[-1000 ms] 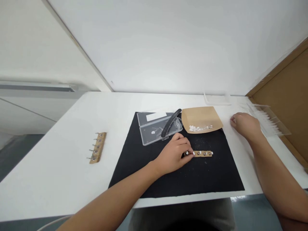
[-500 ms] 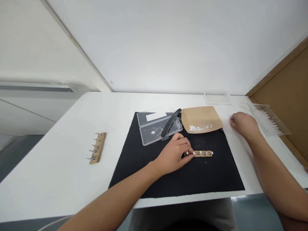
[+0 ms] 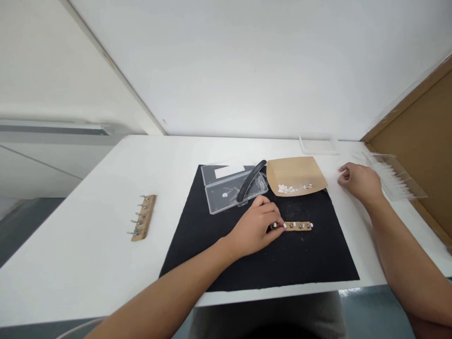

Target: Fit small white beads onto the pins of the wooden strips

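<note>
My left hand is closed at the left end of a short brown strip with small metal clips along it. Small white oval pieces, like false nail tips, stand on the clips; one white piece is right at my fingertips. The strip's left part is partly hidden by the fingers. Over the white table, right of the brown paper tray, is my right hand, with thumb and fingers curled together. What they pinch, if anything, is too small to tell. Loose white pieces lie in the tray.
A black nail file lies across an open clear plastic case on the black cloth. Another clip strip rests at left. At right stands a clear rack with white pieces; a clear tray sits behind.
My right hand has shifted very slightly, its fingers curled a little differently. The left hand and the strip have stayed in place.
</note>
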`<action>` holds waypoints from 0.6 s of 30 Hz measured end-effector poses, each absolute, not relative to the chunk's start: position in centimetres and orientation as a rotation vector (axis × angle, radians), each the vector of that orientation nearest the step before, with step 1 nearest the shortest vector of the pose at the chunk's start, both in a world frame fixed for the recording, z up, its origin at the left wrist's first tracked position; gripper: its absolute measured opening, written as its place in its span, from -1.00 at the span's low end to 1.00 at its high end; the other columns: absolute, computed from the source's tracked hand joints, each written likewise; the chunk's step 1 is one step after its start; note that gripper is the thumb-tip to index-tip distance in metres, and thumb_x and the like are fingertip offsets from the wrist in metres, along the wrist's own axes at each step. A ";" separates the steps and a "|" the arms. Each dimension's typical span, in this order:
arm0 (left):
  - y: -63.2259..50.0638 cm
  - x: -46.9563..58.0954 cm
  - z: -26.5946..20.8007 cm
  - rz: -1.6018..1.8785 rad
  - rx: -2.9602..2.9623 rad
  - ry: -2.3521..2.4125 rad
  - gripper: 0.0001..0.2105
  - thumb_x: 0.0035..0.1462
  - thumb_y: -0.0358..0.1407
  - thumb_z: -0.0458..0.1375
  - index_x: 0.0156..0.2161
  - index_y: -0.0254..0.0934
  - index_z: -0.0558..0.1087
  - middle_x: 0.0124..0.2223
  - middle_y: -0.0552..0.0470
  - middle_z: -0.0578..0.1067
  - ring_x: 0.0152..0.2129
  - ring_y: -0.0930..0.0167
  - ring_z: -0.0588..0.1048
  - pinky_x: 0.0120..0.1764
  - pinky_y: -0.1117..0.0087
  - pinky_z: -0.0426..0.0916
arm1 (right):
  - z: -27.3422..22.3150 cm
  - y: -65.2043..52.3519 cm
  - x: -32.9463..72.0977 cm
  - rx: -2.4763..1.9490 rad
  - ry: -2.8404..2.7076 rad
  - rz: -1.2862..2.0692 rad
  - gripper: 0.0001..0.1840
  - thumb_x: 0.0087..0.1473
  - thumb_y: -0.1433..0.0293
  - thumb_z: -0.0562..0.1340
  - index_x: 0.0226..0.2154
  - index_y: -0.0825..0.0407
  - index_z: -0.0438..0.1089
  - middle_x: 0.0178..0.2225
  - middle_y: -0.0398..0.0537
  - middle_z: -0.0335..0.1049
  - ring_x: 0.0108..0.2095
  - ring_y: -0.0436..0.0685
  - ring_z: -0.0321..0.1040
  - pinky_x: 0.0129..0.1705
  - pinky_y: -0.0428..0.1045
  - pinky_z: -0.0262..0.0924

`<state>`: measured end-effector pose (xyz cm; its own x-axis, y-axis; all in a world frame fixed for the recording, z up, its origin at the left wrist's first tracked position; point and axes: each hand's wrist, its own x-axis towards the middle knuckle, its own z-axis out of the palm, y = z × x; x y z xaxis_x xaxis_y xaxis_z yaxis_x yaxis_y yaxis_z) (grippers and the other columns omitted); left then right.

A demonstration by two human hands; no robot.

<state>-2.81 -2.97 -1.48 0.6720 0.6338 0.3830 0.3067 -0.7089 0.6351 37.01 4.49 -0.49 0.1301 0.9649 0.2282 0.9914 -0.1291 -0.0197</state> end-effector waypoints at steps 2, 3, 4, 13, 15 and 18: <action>-3.0 -2.8 -1.5 0.810 2.351 0.730 -0.97 0.30 -0.36 0.31 -0.21 -0.26 0.60 -0.21 -0.04 0.57 -0.16 0.26 0.37 -0.01 0.19 0.32 | -0.6 4.5 37.3 -2.192 -1.895 -0.161 -0.71 -0.02 0.40 0.28 -0.18 -0.05 0.52 -0.34 -0.06 0.59 -0.30 0.23 0.46 -0.33 0.04 0.12; -2.9 -2.8 -1.5 0.806 2.349 0.732 -0.98 0.30 -0.36 0.31 -0.21 -0.26 0.60 -0.21 -0.05 0.57 -0.16 0.26 0.37 0.00 0.19 0.32 | -0.6 4.5 37.4 -2.172 -1.864 -0.113 -0.71 -0.04 0.39 0.29 -0.19 -0.05 0.52 -0.35 -0.07 0.59 -0.30 0.22 0.46 -0.31 0.04 0.14; -2.9 -2.8 -1.5 0.802 2.347 0.733 -0.97 0.30 -0.36 0.32 -0.21 -0.26 0.60 -0.20 -0.05 0.57 -0.15 0.26 0.37 0.00 0.19 0.32 | -0.6 4.4 37.5 -2.153 -1.833 -0.064 -0.71 -0.05 0.38 0.30 -0.19 -0.05 0.51 -0.35 -0.08 0.59 -0.31 0.21 0.47 -0.28 0.04 0.17; -3.0 -2.8 -1.4 0.794 2.359 0.741 -0.98 0.29 -0.36 0.32 -0.21 -0.26 0.59 -0.21 -0.04 0.56 -0.16 0.26 0.36 0.00 0.19 0.32 | 0.3 3.6 37.9 -2.031 -1.633 0.067 -0.81 -0.05 0.33 0.39 -0.29 -0.04 0.54 -0.34 -0.11 0.61 -0.31 0.19 0.54 -0.18 0.06 0.33; -3.0 -2.8 -1.3 0.795 2.363 0.738 -0.96 0.29 -0.34 0.33 -0.21 -0.26 0.59 -0.21 -0.05 0.56 -0.15 0.26 0.37 0.01 0.19 0.33 | 0.7 3.1 37.2 -1.911 -1.591 0.022 -0.84 0.00 0.30 0.39 -0.30 -0.04 0.55 -0.33 -0.10 0.61 -0.28 0.19 0.55 -0.14 0.08 0.36; -3.0 -2.8 -1.1 0.832 2.368 0.721 -0.90 0.28 -0.28 0.35 -0.18 -0.26 0.58 -0.21 -0.06 0.55 -0.15 0.26 0.39 0.01 0.18 0.34 | 1.3 2.0 34.6 -1.815 -1.575 0.044 -0.79 0.09 0.24 0.37 -0.20 -0.05 0.54 -0.26 -0.10 0.62 -0.27 0.15 0.57 -0.21 0.03 0.40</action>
<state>-2.84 -3.02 -1.13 0.6688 0.6278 0.3983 0.3054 -0.7204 0.6226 34.59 1.96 1.33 0.2522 0.8733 0.4169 0.8489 0.0071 -0.5285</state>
